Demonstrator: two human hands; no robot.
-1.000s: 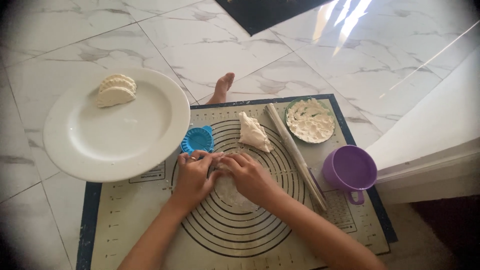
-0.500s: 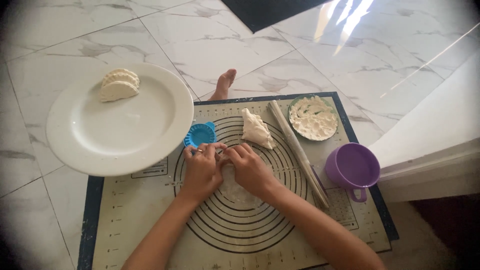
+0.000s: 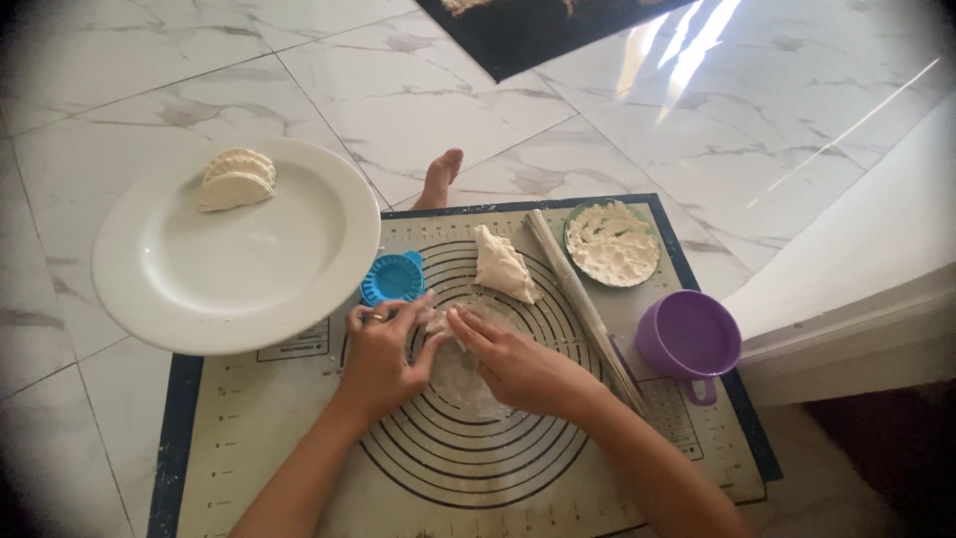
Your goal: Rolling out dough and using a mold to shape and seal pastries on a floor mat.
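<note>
Both hands (image 3: 448, 354) fingertips-down on dough sheet (image 3: 460, 371)

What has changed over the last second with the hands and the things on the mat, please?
Little: both hands, left and right, stay pressed on the flat dough, fingertips shifting only slightly. The plate, blue mould, rolling pin, flour bowl and purple cup stay put.

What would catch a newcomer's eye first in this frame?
Both hands, left hand and right hand, press a thin dough sheet at the middle of the ringed baking mat. A large white plate with folded dumplings overlaps the mat's left corner; a purple cup stands at right.
</note>
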